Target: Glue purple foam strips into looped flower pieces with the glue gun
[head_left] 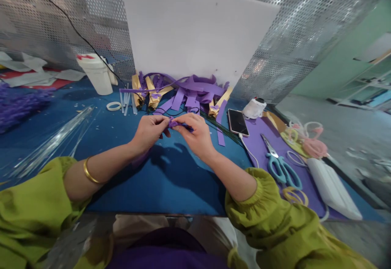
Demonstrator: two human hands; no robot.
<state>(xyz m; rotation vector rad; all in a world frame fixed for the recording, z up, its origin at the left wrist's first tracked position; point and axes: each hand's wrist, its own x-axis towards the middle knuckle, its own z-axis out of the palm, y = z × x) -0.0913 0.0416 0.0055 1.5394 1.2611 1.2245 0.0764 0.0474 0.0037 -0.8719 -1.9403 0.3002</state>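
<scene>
Both hands meet over the middle of the blue table (171,179), just in front of a heap of purple paper strips (189,92). The left hand (149,132) and the right hand (197,134) are each closed in a pinch on one small purple piece (179,125), the fingers curled around it. The piece is short and lies nearly flat; its long axis runs left to right, from one hand to the other, with the right end a little lower. To the right lie a phone (237,121) and teal scissors (282,167) on a purple sheet (259,143). A white cup (97,73) stands far left.
</scene>
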